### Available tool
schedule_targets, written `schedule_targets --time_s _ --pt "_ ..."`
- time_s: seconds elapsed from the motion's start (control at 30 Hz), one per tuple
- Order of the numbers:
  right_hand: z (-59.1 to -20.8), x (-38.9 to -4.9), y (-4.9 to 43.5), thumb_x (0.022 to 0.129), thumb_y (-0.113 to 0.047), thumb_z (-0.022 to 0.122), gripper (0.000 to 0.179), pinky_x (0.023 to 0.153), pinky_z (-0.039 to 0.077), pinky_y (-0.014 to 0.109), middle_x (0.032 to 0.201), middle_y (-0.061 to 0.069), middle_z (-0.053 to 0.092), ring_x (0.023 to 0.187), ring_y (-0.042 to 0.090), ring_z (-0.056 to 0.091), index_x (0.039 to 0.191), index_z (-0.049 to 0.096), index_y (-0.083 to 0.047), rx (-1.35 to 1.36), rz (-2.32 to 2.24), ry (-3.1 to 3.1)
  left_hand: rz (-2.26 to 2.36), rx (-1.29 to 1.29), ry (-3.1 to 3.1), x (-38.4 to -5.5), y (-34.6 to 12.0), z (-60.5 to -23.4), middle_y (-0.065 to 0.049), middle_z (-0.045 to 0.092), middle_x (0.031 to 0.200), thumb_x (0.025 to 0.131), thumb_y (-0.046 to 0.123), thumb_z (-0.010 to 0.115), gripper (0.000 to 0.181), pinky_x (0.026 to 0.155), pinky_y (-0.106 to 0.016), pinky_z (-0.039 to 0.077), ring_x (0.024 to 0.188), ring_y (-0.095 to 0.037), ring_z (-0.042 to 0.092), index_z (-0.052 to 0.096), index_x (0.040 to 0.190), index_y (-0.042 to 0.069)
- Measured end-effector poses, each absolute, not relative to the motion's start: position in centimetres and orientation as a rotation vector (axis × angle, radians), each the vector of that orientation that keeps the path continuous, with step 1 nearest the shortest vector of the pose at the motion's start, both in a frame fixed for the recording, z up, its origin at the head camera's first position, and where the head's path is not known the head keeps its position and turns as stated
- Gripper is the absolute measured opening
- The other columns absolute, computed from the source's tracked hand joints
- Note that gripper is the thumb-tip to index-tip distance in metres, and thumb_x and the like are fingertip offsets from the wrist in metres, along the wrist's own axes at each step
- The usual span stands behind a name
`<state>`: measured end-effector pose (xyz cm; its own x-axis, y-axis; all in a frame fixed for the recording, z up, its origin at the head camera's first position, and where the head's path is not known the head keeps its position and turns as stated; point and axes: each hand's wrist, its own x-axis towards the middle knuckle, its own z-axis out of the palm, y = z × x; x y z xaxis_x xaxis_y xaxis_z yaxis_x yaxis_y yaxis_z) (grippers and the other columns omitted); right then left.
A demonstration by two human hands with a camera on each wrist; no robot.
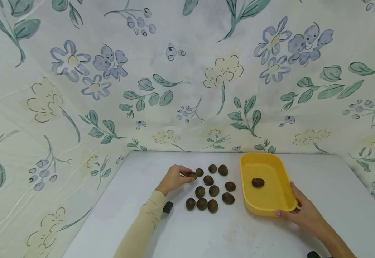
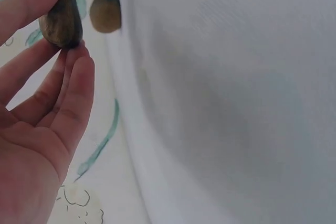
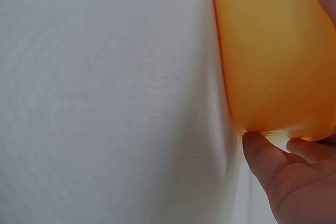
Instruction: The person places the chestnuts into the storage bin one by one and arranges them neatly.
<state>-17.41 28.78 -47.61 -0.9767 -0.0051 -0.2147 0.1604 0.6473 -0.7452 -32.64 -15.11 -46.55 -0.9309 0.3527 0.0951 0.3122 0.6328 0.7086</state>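
Observation:
My left hand (image 1: 173, 180) pinches a dark brown, stone-like oval piece (image 2: 62, 20) between thumb and fingertips, at the left edge of a loose group. Several similar pieces (image 1: 214, 191) lie on the white table to the right of that hand. In the left wrist view another piece (image 2: 106, 13) shows just beyond the held one. My right hand (image 1: 311, 216) grips the near right corner of a yellow tray (image 3: 273, 51), thumb on the near side and fingers along the right side. Inside the tray lies one dark brown piece (image 1: 258, 182).
The white tabletop (image 1: 206, 236) runs to a flower-printed cloth (image 1: 187, 89) that hangs behind it and at the sides. A black wrist device (image 1: 168, 207) is by the left sleeve, and another black item (image 1: 313, 254) by the right wrist.

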Motion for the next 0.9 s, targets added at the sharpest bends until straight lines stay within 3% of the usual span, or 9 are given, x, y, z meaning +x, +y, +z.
schedule_targets --time_s 0.7,0.9 --pt "-48.4 -17.2 29.0 0.086 -0.05 0.081 0.128 0.115 0.037 0.059 0.17 0.032 0.003 0.151 0.057 0.022 0.164 -0.012 -0.007 0.067 -1.277 2.683 1.456 0.711 2.589 -30.6 -11.7 -44.5 -0.017 0.075 0.121 0.09 0.017 0.08 0.037 0.095 -0.03 0.06 0.111 -0.028 0.072 0.074 0.122 0.0" --pt "-48.3 -17.4 29.1 0.086 -0.052 0.081 0.129 0.116 0.036 0.06 0.17 0.031 0.001 0.152 0.057 0.02 0.163 -0.013 -0.008 0.083 -1.267 2.672 1.467 0.736 2.555 -30.2 -9.8 -44.0 -0.012 0.076 0.117 0.089 0.018 0.082 0.034 0.092 -0.026 0.06 0.106 -0.022 0.073 0.076 0.119 0.004"
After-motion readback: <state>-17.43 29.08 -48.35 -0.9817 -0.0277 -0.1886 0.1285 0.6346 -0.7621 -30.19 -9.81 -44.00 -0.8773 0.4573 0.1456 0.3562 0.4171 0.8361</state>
